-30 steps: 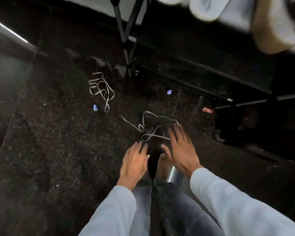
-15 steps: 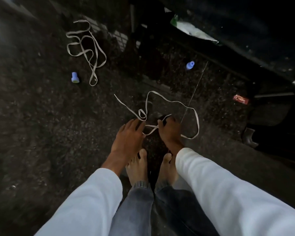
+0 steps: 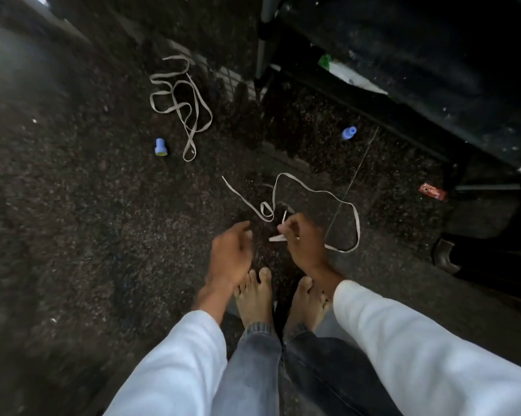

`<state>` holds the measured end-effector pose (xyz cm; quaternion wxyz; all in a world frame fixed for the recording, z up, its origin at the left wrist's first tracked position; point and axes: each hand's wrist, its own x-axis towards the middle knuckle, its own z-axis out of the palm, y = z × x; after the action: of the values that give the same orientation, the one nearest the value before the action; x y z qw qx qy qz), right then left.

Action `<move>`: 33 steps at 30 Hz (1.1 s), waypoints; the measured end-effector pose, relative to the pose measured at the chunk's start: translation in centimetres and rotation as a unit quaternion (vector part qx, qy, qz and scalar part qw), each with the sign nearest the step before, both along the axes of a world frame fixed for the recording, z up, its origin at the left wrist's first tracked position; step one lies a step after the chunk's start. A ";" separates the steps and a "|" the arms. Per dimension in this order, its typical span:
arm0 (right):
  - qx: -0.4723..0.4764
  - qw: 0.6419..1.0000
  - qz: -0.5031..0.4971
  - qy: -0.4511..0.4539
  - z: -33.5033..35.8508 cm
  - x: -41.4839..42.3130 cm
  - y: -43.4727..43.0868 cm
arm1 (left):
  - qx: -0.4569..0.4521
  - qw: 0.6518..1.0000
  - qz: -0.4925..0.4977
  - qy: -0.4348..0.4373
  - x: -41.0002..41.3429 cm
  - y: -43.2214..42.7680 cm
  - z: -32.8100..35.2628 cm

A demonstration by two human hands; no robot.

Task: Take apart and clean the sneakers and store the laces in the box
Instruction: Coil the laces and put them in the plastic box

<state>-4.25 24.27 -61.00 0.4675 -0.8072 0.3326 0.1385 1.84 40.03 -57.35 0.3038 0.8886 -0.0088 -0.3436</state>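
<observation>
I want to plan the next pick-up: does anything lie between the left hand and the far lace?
Nothing visible does. Only bare floor lies between the left hand and the far lace. A small blue cap sits beside the lace's near end, off the path.

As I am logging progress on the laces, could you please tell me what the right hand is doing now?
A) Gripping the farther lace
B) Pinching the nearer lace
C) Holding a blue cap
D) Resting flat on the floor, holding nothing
B: the right hand has its fingers curled round a part of the nearer lace, while the farther lace lies untouched on the floor.
</observation>
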 end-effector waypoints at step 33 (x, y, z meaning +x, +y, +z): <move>-0.050 0.918 0.391 -0.032 74.8 -1.9 -5.3 | -0.293 0.863 -0.271 0.309 -0.8 -5.0 67.4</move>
<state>-6.11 18.93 13.84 0.3450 -0.8994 -0.0182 0.2678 1.08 35.05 10.05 0.4319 0.5697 -0.2549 -0.6511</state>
